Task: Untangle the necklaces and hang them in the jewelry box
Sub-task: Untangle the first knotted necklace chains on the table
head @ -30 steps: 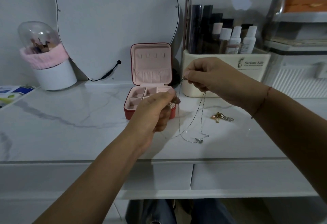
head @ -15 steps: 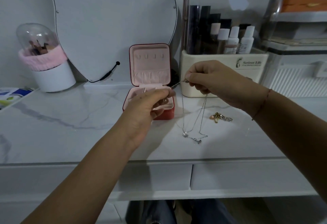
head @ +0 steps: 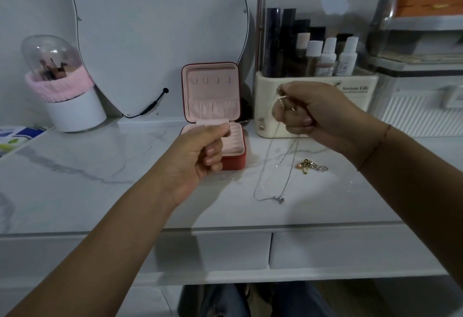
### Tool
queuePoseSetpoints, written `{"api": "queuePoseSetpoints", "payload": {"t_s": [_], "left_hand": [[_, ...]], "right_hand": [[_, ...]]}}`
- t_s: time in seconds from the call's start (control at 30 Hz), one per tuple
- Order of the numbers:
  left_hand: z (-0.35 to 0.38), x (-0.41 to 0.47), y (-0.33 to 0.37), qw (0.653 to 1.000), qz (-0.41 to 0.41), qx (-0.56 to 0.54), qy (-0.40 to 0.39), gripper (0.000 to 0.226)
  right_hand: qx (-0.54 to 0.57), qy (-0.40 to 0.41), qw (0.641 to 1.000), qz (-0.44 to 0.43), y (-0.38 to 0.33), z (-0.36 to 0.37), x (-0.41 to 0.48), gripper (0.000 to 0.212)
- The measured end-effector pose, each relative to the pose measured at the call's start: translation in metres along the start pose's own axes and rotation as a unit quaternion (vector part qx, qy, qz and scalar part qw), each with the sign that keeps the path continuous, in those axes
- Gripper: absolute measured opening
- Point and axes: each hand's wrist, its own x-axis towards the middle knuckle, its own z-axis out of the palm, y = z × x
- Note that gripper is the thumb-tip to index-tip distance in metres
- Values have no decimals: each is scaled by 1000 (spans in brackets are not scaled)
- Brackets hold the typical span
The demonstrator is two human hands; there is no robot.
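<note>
The right hand [head: 313, 113] pinches the silver necklace [head: 260, 183]; the left hand [head: 200, 151] is clenched, contents unclear. Recommended: lift the chain clear toward the jewelry box [head: 210, 96], nine o'clock.

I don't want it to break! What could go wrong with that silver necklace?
The silver necklace dangles from the right hand with its pendant on the table; a sudden tug might snag or kink the thin chain. It hangs near the jewelry pile and could tangle with it. The hooks in the jewelry box lid are tiny, so it may slip off.
</note>
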Motion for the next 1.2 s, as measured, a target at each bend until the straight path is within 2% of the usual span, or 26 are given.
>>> {"api": "queuePoseSetpoints", "payload": {"t_s": [0.13,0.4,0.67,0.87,1.07,1.2], "left_hand": [[-13,-1,0,1000,0,10,3,12],[-24,-5,-1,1000,3,6,-12,17],[-34,-12,2,1000,-6,-25,-10,15],[-47,-16,8,999,-25,-36,8,16],[-61,-22,5,999,-38,27,26,14],[-73,-23,1,993,-23,90,73,17]], "right_hand": [[-92,47,994,-20,-4,-12,1,21],[-211,53,976,-9,0,-16,-2,18],[-229,24,973,7,17,-21,-2,17],[-259,36,965,10,22,-23,-3,14],[-273,20,961,21,32,-17,-4,15],[-291,10,957,19,42,-17,-8,9]]}}
